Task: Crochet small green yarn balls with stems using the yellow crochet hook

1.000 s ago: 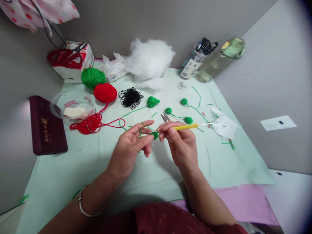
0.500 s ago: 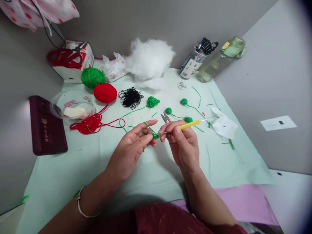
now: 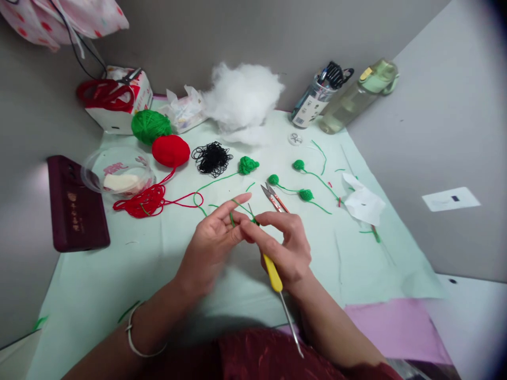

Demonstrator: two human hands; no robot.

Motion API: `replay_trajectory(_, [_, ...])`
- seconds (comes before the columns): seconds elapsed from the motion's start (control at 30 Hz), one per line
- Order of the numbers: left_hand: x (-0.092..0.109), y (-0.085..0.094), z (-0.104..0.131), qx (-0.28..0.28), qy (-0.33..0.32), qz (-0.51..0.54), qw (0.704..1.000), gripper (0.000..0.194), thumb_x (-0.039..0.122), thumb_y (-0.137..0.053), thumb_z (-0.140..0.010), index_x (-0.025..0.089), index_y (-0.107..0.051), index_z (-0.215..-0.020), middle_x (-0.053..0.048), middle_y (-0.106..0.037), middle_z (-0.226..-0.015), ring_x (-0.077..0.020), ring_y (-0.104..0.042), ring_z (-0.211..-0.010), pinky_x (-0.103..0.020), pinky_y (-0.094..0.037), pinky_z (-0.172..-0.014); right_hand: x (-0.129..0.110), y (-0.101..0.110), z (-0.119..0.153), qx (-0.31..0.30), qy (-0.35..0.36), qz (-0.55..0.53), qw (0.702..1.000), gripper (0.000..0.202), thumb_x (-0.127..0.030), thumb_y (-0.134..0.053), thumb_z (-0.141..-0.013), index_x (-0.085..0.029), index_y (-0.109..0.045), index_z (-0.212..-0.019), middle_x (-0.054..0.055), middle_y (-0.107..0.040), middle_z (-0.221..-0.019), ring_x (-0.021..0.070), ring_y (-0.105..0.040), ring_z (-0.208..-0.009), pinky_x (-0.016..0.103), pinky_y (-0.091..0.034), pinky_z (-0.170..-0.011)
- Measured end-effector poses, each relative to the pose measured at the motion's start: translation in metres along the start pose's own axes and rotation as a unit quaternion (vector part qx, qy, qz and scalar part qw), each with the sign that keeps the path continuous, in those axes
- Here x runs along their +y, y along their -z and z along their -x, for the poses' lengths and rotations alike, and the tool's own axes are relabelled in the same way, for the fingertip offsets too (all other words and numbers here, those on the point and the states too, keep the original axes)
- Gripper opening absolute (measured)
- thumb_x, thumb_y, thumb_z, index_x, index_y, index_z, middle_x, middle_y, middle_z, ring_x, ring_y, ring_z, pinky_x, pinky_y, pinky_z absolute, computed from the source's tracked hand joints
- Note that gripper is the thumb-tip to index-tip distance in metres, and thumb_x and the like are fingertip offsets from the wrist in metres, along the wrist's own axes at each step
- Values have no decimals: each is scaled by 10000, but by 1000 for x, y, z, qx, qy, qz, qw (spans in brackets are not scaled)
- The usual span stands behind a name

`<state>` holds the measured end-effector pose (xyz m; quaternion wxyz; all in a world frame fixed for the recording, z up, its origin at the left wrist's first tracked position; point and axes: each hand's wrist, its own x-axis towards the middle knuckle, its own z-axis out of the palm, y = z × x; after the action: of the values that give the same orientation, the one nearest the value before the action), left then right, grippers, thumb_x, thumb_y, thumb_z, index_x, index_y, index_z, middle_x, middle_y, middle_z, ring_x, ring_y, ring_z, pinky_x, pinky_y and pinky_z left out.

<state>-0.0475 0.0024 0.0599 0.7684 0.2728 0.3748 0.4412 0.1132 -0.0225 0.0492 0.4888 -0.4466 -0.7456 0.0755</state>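
My left hand pinches a small green crochet piece, mostly hidden by fingertips, with green yarn looped over its raised index finger. My right hand has its thumb and index finger at the same piece and holds a crochet hook by its yellow handle. One metal end of the hook points up at the piece; the other points down toward my lap. A green strand runs from my left hand to a green yarn bundle on the cloth.
Thread snips lie just beyond my right hand. Small green balls with tails sit behind. Red yarn, black cord, a plastic tub and a dark red phone-shaped item are leftward. White stuffing and a bottle stand behind.
The hook has swung from pointing right to slanting down toward my lap. My right hand has turned and its fingertips have moved left onto the green piece, uncovering more of the snips.
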Motion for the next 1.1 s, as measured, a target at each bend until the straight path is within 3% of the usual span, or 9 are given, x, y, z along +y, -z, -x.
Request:
replay_trajectory(0.1, [3, 3, -3, -23, 61, 61, 996, 485, 263, -867, -825, 172, -762, -1289, 0, -670, -836, -110, -600, -736, -236, -483, -729, 4, -1, -3, 26, -43, -94, 994, 304, -148, -658, -1001, -344, -794, -1189, 42, -767, -1001, 210, -715, -911, 376, -590, -808])
replay_trajectory(0.27, [8, 3, -5, -5, 14, 25, 1000, 388, 232, -846, -840, 199, -798, -1223, 18, -646, -828, -98, -572, -716, -239, -470, -732, 11, -6, -13, 77, -187, -323, 925, 192, -277, -627, -1048, -282, -814, -1005, 26, -728, -861, 167, -641, -705, 346, -538, -655])
replay_trajectory(0.33, [6, 1, -4, -6, 4, 2, 1000, 404, 247, -847, -846, 226, -790, -1245, 17, -659, -854, -116, -606, -778, -252, -481, -783, 9, -8, -14, 50, -191, -319, 927, 173, -277, -648, -1036, -281, -818, -1007, 35, -752, -913, 168, -659, -724, 349, -554, -668])
replay_trajectory(0.47, [-3, -1, -2, 31, -18, -3, 999, 464, 232, -866, -835, 259, -766, -1288, 24, -675, -886, -122, -617, -864, -245, -473, -847, 3, -10, -9, 33, -126, -180, 975, 268, -167, -638, -1021, -333, -816, -1135, 32, -784, -974, 181, -708, -774, 366, -597, -717])
replay_trajectory(0.6, [-5, 0, -5, 6, 43, 58, 997, 439, 246, -861, -837, 209, -780, -1267, 9, -662, -861, -100, -551, -748, -229, -461, -750, 4, -7, -4, 37, -80, -106, 990, 314, -151, -696, -971, -349, -818, -1182, 55, -787, -1070, 223, -733, -906, 387, -608, -749])
replay_trajectory(0.67, [-3, 2, -7, 4, 61, 86, 994, 343, 245, -864, -827, 183, -824, -1162, 6, -637, -850, -82, -517, -700, -215, -451, -702, 7, -5, -6, 61, -130, -161, 977, 221, -210, -662, -1010, -319, -827, -1108, 48, -780, -978, 205, -709, -816, 394, -602, -751])
replay_trajectory(0.77, [0, 2, -8, 20, 35, 70, 997, 286, 212, -867, -813, 207, -848, -1097, 18, -622, -826, -78, -530, -709, -204, -443, -709, 12, -4, -11, 74, -221, -296, 926, 183, -310, -644, -1039, -275, -819, -997, 34, -751, -892, 166, -654, -693, 362, -580, -683])
replay_trajectory(0.97, [-1, 1, -4, 7, 0, -4, 1000, 347, 244, -846, -852, 251, -820, -1199, 6, -700, -885, -156, -634, -928, -288, -462, -943, 13, -8, -12, 33, -232, -352, 906, 132, -278, -699, -1009, -276, -830, -1005, 37, -785, -966, 159, -680, -775, 321, -584, -683])
replay_trajectory(1.1, [1, 2, -4, 12, -12, -17, 1000, 297, 244, -827, -864, 252, -835, -1162, 3, -700, -884, -150, -604, -888, -285, -457, -901, 14, -6, -13, 44, -284, -388, 875, 144, -329, -704, -1005, -244, -814, -968, 34, -781, -909, 150, -694, -728, 310, -603, -680])
